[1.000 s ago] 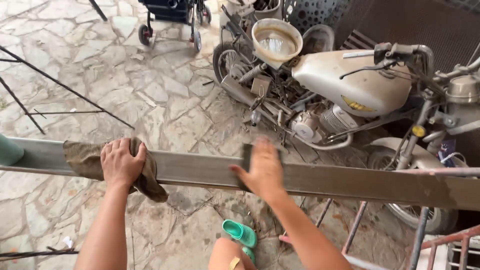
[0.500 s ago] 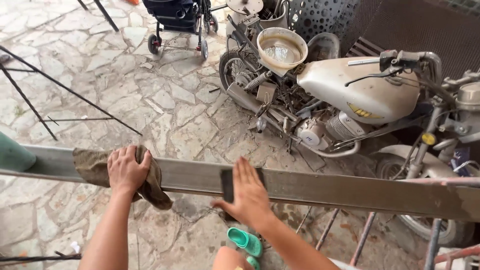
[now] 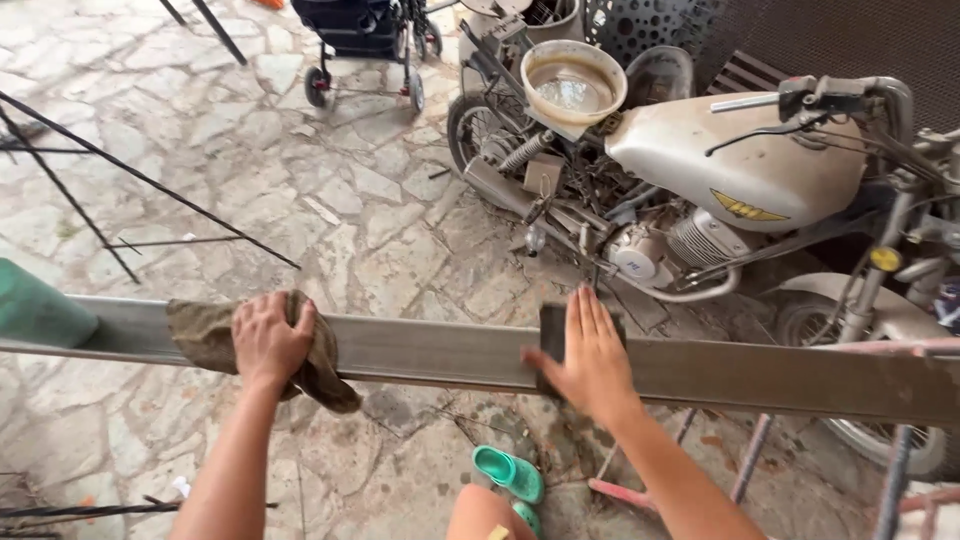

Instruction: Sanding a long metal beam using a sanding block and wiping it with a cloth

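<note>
A long grey metal beam (image 3: 440,352) runs across the view at waist height. My left hand (image 3: 266,337) presses a brown rag (image 3: 205,335) onto the beam, fingers curled over the cloth. My right hand (image 3: 592,355) lies flat with fingers straight on a dark sanding pad (image 3: 551,334) laid on the beam. Only the pad's left edge shows beside my fingers.
An old silver motorcycle (image 3: 740,180) stands close behind the beam, a basin (image 3: 573,80) resting on it. A stroller (image 3: 360,40) is farther back. Thin metal rods (image 3: 120,170) cross the stone floor at left. A green object (image 3: 40,310) sits on the beam's left end. Green sandals (image 3: 508,472) are below.
My right hand has slid along the beam with the pad, ending a little to the right. The view has tilted downward. My left hand stays on the rag.
</note>
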